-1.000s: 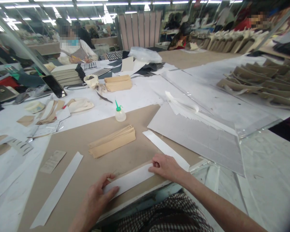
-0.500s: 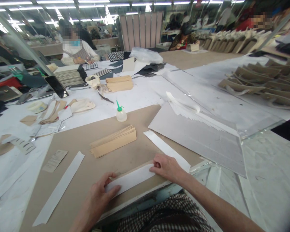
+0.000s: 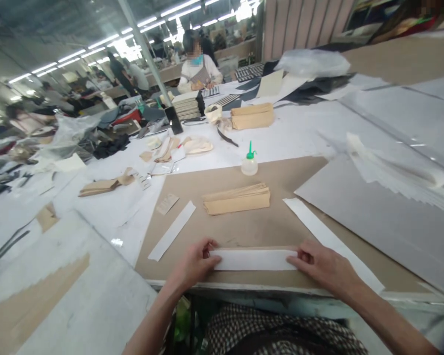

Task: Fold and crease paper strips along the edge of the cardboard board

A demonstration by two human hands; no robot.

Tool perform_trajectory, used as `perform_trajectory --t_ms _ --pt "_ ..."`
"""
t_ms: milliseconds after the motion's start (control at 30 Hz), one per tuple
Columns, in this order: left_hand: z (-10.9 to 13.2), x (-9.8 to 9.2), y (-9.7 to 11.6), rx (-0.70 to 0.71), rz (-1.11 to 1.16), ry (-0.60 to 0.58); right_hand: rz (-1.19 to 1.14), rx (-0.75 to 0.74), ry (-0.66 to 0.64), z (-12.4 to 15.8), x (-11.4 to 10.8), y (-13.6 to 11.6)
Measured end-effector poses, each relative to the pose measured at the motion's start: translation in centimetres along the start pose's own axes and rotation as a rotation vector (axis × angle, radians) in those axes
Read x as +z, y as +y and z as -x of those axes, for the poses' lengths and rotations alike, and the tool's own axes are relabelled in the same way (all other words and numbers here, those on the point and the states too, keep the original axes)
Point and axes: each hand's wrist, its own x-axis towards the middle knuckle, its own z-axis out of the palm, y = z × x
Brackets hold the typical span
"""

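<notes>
A white strip (image 3: 254,260) lies crosswise near the front edge of the brown board (image 3: 244,231), with a thin tan edge showing along its far side. My left hand (image 3: 202,261) pinches its left end between thumb and fingers. At the right end, my right hand (image 3: 320,261) grips the strip the same way, thumb on top. Beyond it rests a stack of tan strips (image 3: 239,199). Other white strips lie to the left (image 3: 172,231) and to the right of my hands, the right one being a longer white strip (image 3: 329,239).
A small bottle with a green nozzle (image 3: 249,165) stands at the board's far edge. On the right, a grey sheet (image 3: 377,207) carries fanned white strips (image 3: 395,165). Tan pieces (image 3: 252,116) and a phone (image 3: 173,120) are farther back. A co-worker (image 3: 200,69) sits across the table.
My view has swung left, so things appear farther right. My left hand has closed in at the strip's left end, and the right hand now pinches its right end. The strip lies straighter across.
</notes>
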Motion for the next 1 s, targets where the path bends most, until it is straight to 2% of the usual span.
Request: perform_trajectory --t_ms 267,467,633,867,1000 --pt "-0.1 0.4 0.1 0.002 -0.087 0.047 0.008 0.042 -0.015 -0.1 -0.3 -0.3" --pt "0.1 0.5 0.0 0.007 -0.128 0.066 -0.003 0.009 0.012 -0.1 0.0 -0.1" --pt "0.2 0.6 0.3 0.002 -0.165 0.067 0.001 -0.011 0.032 -0.1 0.2 0.2" --pt "0.4 1.0 0.1 0.021 -0.24 0.048 0.021 -0.02 -0.014 0.3 -0.3 -0.3" --pt "0.8 1.6 -0.2 0.034 -0.335 0.08 -0.018 -0.084 0.087 1.0 0.0 -0.6"
